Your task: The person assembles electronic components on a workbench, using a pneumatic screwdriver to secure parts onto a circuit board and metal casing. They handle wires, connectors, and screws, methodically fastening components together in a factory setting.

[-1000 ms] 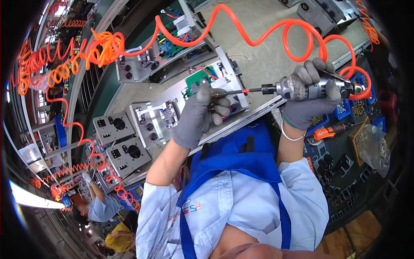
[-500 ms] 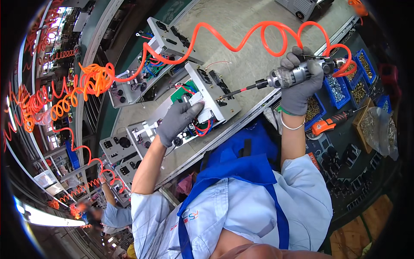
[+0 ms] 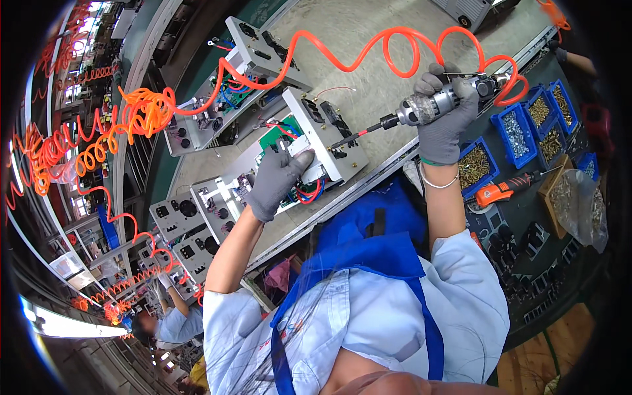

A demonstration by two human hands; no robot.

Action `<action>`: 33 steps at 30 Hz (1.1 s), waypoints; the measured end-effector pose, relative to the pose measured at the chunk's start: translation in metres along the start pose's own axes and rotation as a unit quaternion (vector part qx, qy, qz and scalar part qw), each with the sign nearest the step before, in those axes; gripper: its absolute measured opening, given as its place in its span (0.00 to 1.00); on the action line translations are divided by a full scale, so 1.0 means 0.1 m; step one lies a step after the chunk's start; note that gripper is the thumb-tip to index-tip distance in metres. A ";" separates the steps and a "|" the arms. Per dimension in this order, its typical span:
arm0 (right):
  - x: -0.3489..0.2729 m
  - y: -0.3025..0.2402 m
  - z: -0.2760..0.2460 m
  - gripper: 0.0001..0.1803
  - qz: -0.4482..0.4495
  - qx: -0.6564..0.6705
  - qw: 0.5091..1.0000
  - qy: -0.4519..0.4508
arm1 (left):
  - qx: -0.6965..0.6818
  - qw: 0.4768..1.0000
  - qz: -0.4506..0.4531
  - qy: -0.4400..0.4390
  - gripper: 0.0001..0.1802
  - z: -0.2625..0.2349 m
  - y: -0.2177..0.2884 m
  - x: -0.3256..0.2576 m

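My right hand (image 3: pixel 442 135), in a grey glove, is closed around a metal air screwdriver (image 3: pixel 421 109). The driver's long bit (image 3: pixel 352 139) points left, its tip at the face of an upright grey metal panel (image 3: pixel 309 125). Whether it sits on a screw is too small to tell. My gloved left hand (image 3: pixel 280 176) grips a white part (image 3: pixel 308 170) behind that panel, thumb on top, fingers partly hidden. The panel stands at the end of an open chassis (image 3: pixel 227 197) with a green circuit board (image 3: pixel 271 137) and red and blue wires (image 3: pixel 311 195).
An orange coiled air hose (image 3: pixel 355 62) arches over the bench from the driver. A second chassis (image 3: pixel 204 122) lies beyond. Blue bins (image 3: pixel 517 138) of screws and washers stand right, near an orange screwdriver (image 3: pixel 497 192) and a bagged wooden box (image 3: pixel 556 197). Another person (image 3: pixel 174 322) works lower left.
My right hand and the screwdriver have shifted slightly left, bringing the bit closer to the panel. My left hand keeps its hold. Another person's arm has appeared at the far right.
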State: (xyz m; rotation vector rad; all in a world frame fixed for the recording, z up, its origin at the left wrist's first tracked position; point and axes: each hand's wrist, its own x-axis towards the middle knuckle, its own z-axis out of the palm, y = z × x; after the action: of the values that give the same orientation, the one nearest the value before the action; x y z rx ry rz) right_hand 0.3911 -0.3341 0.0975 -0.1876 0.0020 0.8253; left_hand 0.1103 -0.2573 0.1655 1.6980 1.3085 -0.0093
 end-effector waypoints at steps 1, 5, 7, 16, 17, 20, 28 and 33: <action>0.01 0.00 0.00 0.16 0.001 -0.002 1.000 0.004 | -0.016 1.000 0.009 0.009 0.24 0.02 -0.02 0.00; 0.01 0.03 0.00 0.15 -0.003 -0.011 1.000 0.015 | 0.019 1.000 -0.022 0.012 0.23 0.02 0.03 -0.04; 0.01 0.04 0.01 0.15 0.000 -0.010 1.000 0.016 | 0.012 1.000 -0.009 0.022 0.24 0.04 -0.08 -0.02; 0.01 0.07 0.05 0.15 -0.008 -0.048 0.998 0.026 | 0.051 0.998 -0.019 0.031 0.23 0.05 -0.04 -0.06; 0.02 0.07 0.06 0.15 -0.006 -0.048 0.999 0.023 | 0.068 0.997 -0.021 0.028 0.23 0.04 0.00 -0.06; 0.02 0.07 0.02 0.15 0.010 -0.028 1.000 0.010 | 0.037 0.999 -0.011 0.032 0.22 0.07 0.04 -0.10; 0.02 0.11 -0.02 0.15 0.002 -0.027 0.999 0.018 | 0.048 0.998 -0.017 0.027 0.22 0.04 0.07 -0.09; 0.02 0.14 -0.03 0.15 0.004 -0.034 0.999 0.025 | 0.046 0.998 -0.027 0.034 0.23 0.06 -0.02 -0.08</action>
State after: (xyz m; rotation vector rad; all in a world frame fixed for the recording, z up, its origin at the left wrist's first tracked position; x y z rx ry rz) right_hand 0.3827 -0.3239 0.0922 -0.2724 0.0219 0.8281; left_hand 0.1084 -0.2670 0.1654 1.7534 1.4232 -0.0433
